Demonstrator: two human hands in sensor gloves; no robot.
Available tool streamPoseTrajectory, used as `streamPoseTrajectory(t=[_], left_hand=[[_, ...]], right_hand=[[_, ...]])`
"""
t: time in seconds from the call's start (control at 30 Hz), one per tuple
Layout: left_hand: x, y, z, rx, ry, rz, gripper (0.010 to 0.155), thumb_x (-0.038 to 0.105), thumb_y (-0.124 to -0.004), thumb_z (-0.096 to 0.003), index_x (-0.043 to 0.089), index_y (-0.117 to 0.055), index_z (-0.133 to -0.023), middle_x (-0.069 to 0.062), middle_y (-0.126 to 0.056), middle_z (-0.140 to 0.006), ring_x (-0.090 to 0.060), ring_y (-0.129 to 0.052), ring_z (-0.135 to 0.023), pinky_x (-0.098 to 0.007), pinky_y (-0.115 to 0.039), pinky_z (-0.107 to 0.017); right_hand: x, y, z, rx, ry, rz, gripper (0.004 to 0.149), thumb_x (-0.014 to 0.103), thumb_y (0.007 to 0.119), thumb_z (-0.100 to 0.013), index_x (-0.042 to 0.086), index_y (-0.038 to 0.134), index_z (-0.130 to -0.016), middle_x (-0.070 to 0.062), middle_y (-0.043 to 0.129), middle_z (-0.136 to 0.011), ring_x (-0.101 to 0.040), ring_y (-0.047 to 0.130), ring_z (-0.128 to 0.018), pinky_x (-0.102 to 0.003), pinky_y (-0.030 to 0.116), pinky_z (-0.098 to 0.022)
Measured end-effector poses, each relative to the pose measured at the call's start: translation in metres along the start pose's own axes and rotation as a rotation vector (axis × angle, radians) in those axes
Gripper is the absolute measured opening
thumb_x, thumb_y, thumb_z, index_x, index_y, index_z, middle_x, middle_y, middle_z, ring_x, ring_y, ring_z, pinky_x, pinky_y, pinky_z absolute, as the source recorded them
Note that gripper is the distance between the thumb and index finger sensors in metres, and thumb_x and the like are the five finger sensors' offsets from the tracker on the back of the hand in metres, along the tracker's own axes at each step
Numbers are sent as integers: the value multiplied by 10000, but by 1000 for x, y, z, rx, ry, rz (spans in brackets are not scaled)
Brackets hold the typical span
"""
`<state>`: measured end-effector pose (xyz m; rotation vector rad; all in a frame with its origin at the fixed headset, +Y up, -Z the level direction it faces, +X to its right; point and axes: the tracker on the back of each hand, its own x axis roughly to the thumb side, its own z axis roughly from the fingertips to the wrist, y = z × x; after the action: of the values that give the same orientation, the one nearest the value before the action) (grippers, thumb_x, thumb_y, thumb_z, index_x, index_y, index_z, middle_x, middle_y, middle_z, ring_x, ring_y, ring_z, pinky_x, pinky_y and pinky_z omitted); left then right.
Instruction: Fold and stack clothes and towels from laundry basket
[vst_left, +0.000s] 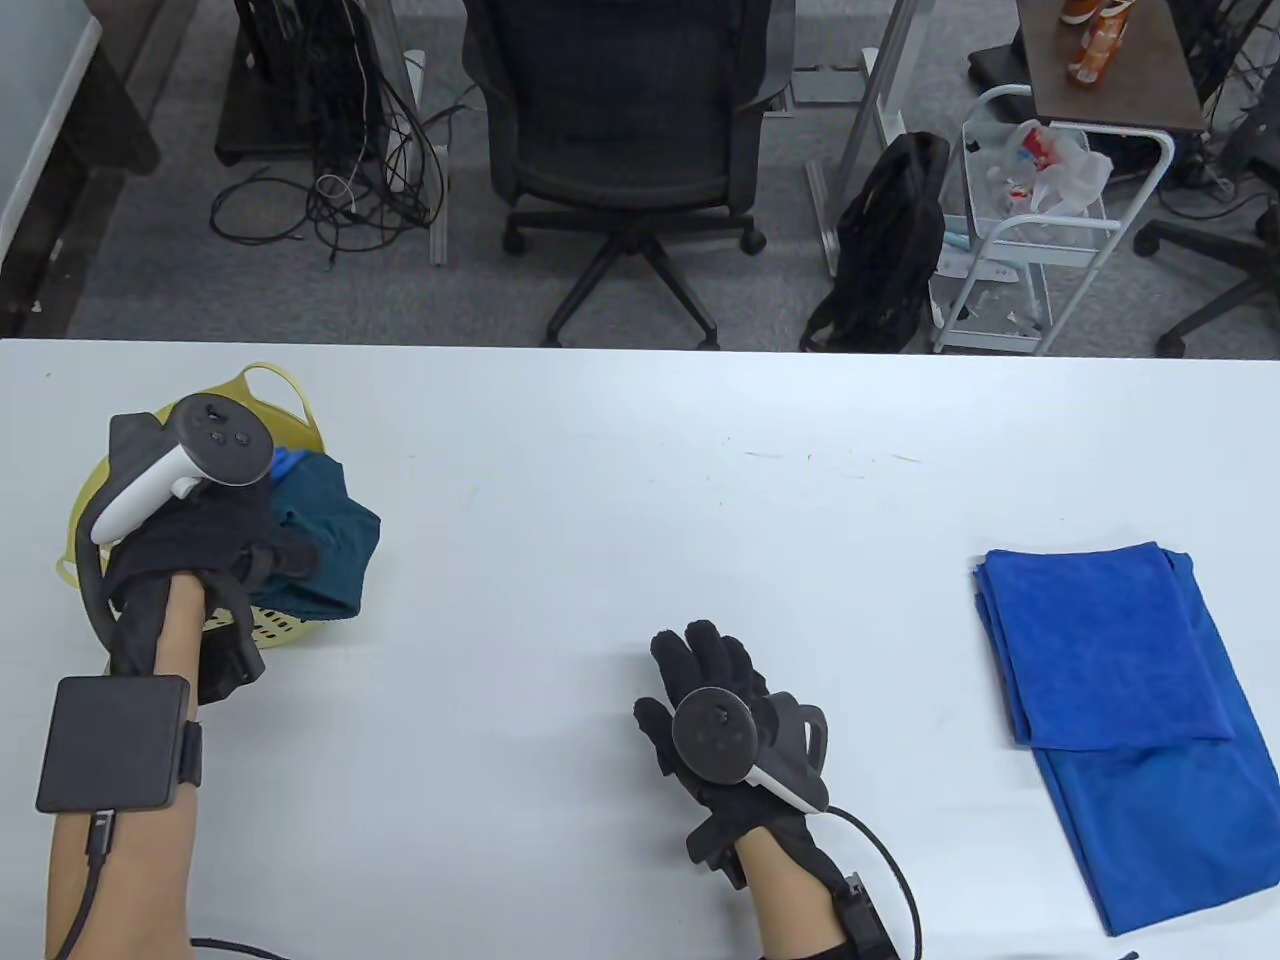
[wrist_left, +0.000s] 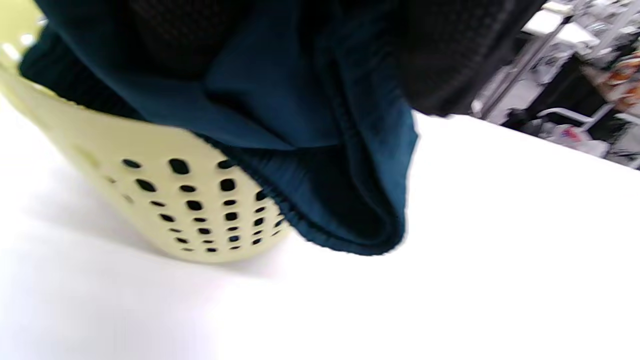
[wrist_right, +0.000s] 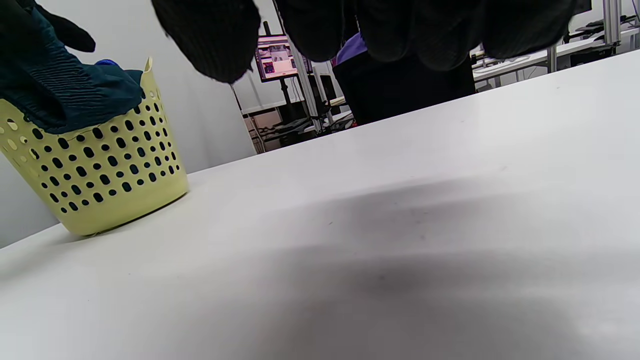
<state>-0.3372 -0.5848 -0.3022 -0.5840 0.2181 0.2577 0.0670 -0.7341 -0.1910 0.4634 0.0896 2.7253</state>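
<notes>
A yellow perforated laundry basket (vst_left: 268, 625) stands at the table's left. A dark teal garment (vst_left: 330, 530) hangs over its right rim; it fills the left wrist view (wrist_left: 300, 125) and shows in the right wrist view (wrist_right: 65, 90). My left hand (vst_left: 270, 560) is over the basket and grips the teal garment. My right hand (vst_left: 700, 660) hovers open and empty over the middle of the table, fingers spread. A folded blue towel (vst_left: 1110, 640) lies on another blue cloth (vst_left: 1170, 830) at the right.
The white table (vst_left: 640, 480) stretches between basket and towels. An office chair (vst_left: 620, 150), cables, a black bag and a white cart stand on the floor behind the far edge.
</notes>
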Motion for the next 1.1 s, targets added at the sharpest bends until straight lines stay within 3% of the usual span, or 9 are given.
streamPoseTrajectory(t=[0.17, 0.27, 0.4, 0.53, 0.67, 0.73, 0.83, 0.9, 1.1], left_hand=[[-2, 3, -15, -35, 131, -18, 1136, 521, -958, -432, 86, -290, -1241, -260, -722, -1169, -291, -938, -752, -484, -845, -570], [-2, -5, -26, -49, 172, -32, 1093, 541, -949, -435, 70, -392, -1249, -222, -744, -1117, -297, -903, -735, -531, -816, -591], [3, -10, -31, -35, 193, -48, 913, 596, -910, -452, 146, -615, -1190, -187, -737, -1073, -303, -860, -731, -560, -779, -609], [17, -6, -20, 73, 220, -182, 674, 581, -860, -525, 179, -768, -1058, -150, -781, -1035, -277, -888, -713, -535, -795, -603], [34, 4, 1, 161, 232, -278, 579, 520, -872, -549, 201, -793, -1026, -121, -874, -992, -234, -970, -646, -455, -862, -530], [42, 12, 17, 255, 250, -331, 601, 490, -891, -544, 226, -723, -1057, -100, -902, -956, -210, -979, -592, -424, -872, -493], [47, 20, 40, 351, 194, -339, 922, 479, -927, -515, 177, -420, -1224, -77, -906, -943, -199, -978, -577, -419, -872, -493], [47, 22, 61, 416, 115, -309, 1048, 472, -956, -491, 130, -320, -1250, -62, -890, -952, -200, -968, -592, -426, -865, -508], [36, -15, 60, 328, 91, -392, 1101, 508, -979, -427, 50, -401, -1244, -53, -883, -962, -198, -971, -623, -432, -869, -522]], right_hand=[[-4, -3, 1, -22, 13, -8, 685, 360, 688, -643, -11, 451, -1167, -399, 397, -1154, -663, 481, -970, -764, 522, -643], [-6, -3, 1, -26, 19, -13, 686, 361, 688, -643, -11, 450, -1167, -400, 400, -1153, -663, 482, -970, -764, 523, -643], [-7, -4, 2, -30, 23, -16, 682, 360, 688, -644, -10, 453, -1167, -398, 402, -1153, -662, 483, -970, -764, 523, -642], [-7, -4, 1, -37, 16, -18, 680, 359, 689, -643, -11, 457, -1165, -398, 406, -1152, -660, 484, -971, -765, 524, -641], [-8, -4, 2, -40, 12, -27, 678, 358, 689, -644, -11, 460, -1164, -396, 413, -1151, -660, 489, -969, -765, 524, -640], [-7, -3, 2, -38, 11, -27, 678, 359, 689, -643, -11, 462, -1164, -394, 416, -1151, -660, 490, -969, -765, 525, -640], [-6, -2, 1, -32, 7, -21, 679, 359, 689, -643, -12, 461, -1164, -396, 414, -1152, -659, 489, -970, -765, 523, -641], [-5, -1, 1, -24, 3, -17, 679, 359, 689, -643, -12, 462, -1164, -394, 416, -1151, -660, 488, -969, -765, 524, -641], [-5, 3, 0, -7, -1, -2, 678, 359, 689, -643, -12, 463, -1164, -395, 416, -1151, -660, 488, -970, -766, 523, -640]])
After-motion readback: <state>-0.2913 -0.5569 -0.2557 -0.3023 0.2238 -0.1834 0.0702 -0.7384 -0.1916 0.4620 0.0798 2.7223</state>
